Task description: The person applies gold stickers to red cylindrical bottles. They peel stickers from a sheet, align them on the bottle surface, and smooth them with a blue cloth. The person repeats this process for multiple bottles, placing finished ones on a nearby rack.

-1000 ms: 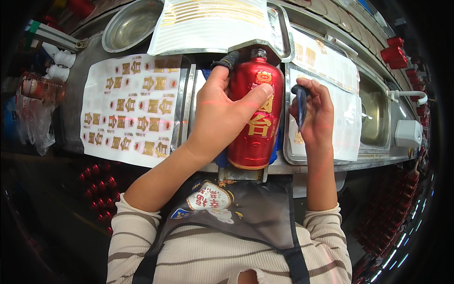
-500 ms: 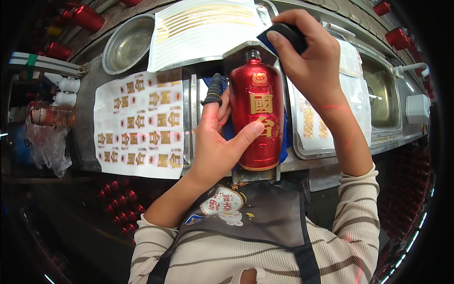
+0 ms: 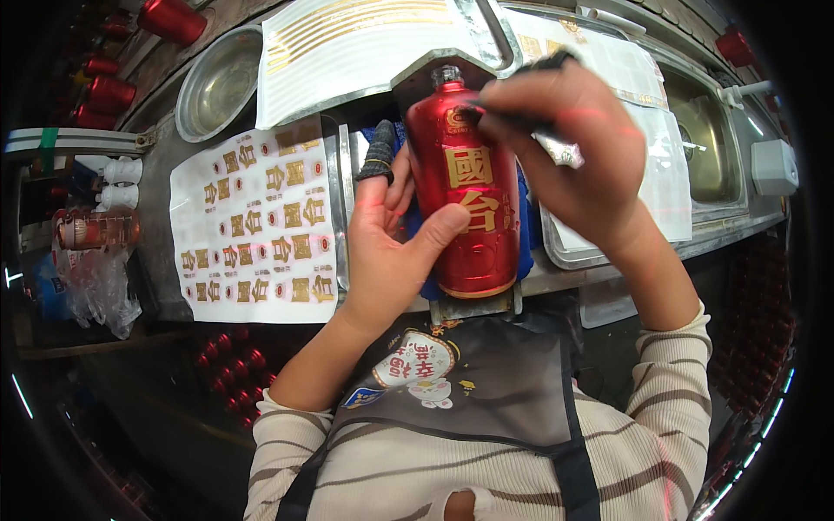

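Note:
A red metallic bottle [image 3: 480, 265] with gold characters lies on its back in a metal holder [image 3: 417, 87], its neck away from me. My left hand [image 3: 382, 260] steadies it, thumb pressed on the front and fingers at its left side. A grey knit sleeve [image 3: 377, 154] covers one of those fingers. Over the bottle's right shoulder, my right hand [image 3: 578, 148] is closed around a black hand scraper [image 3: 554, 61]; motion blurs both. The scraper's dark edge meets the bottle near the upper gold emblem. Blue cloth [image 3: 526, 260] shows beneath the bottle.
A white sheet of gold decals [image 3: 252, 221] lies at left. Behind stand a metal bowl [image 3: 217, 87] and a sheet with gold stripes [image 3: 365, 52]. At right are a tray [image 3: 578, 254] with white sheets and a sink [image 3: 708, 165]. Several red bottles [image 3: 230, 369] stand below the bench.
My right hand has come down from above the bottle's neck to its shoulder, bringing the black hand scraper to the emblem. My left hand still holds the bottle. The whole view has shifted slightly.

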A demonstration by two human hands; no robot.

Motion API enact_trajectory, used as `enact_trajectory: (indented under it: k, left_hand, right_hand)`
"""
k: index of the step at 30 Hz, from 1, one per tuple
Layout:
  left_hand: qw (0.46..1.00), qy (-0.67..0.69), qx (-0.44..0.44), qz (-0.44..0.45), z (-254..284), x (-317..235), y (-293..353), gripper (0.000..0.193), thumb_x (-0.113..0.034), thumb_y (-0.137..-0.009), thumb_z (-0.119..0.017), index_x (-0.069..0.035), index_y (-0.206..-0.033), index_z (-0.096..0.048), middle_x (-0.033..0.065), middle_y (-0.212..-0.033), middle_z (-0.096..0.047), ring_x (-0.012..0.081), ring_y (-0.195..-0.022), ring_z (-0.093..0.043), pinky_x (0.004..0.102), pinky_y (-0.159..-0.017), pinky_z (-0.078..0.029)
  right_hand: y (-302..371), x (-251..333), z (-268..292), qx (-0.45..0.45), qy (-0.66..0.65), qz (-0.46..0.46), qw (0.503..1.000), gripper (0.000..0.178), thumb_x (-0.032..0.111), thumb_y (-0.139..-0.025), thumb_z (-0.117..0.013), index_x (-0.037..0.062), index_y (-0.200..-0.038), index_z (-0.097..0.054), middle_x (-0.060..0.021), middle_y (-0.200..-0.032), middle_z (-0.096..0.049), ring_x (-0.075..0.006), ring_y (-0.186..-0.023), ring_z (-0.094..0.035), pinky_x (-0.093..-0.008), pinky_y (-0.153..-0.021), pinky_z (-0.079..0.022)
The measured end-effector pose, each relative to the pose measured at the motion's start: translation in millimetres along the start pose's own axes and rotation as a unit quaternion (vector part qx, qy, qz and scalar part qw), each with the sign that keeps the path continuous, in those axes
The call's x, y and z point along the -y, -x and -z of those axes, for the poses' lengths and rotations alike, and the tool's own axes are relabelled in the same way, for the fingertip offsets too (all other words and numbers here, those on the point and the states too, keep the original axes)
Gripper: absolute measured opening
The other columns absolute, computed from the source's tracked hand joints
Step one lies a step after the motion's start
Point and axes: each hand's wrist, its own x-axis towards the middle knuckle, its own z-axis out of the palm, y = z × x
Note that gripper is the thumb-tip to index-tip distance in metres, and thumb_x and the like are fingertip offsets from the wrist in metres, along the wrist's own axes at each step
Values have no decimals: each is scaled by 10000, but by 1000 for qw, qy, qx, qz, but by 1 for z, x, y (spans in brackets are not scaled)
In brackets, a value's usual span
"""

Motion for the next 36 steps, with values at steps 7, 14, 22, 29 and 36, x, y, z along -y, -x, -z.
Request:
enact_trajectory:
  k: [7,14,22,29,36]
  left_hand:
    - [997,71,-16,29,11,-3,12,307,-134,-1047,-539,58,-1277,-467,251,-1539,-393,251,-1387,-446,366,-1130,-383]
    - [999,-13,-45,27,-7,6,12,607,-116,-965,-688,82,-1445,-374,206,-1465,-476,206,-1309,-508,345,-1106,-406]
    - [983,-150,-40,-101,-2,12,9,594,-142,-937,-716,21,-1446,-459,235,-1479,-472,265,-1332,-505,396,-1117,-371]
    - [745,-587,107,-300,24,-15,-6,347,-475,-943,-615,-237,-1134,-780,276,-1591,-308,510,-1456,-258,659,-1145,-29]
    - [702,-613,165,-323,22,-19,2,391,-500,-897,-643,-153,-732,-722,174,-1597,-363,537,-1469,-208,685,-1142,-17]
  right_hand:
    - [53,62,3,112,-121,130,978,203,123,-657,-758,93,-848,-696,-19,-800,-529,-205,-796,-584,-347,-638,-490]
    - [78,76,21,113,-141,-128,975,302,108,-734,-831,60,-1019,-746,-61,-826,-606,-223,-737,-625,-323,-646,-533]
    - [91,50,-9,-157,-210,-357,896,265,82,-885,-768,2,-1045,-572,-50,-934,-640,-63,-758,-608,-194,-640,-499]
    - [95,25,-1,-152,-346,-502,778,182,43,-934,-682,-9,-1087,-597,-27,-955,-637,-55,-861,-591,-206,-757,-497]
    - [81,43,5,-48,-401,-540,738,43,53,-941,-601,16,-927,-616,11,-854,-614,-22,-748,-519,-178,-675,-398]
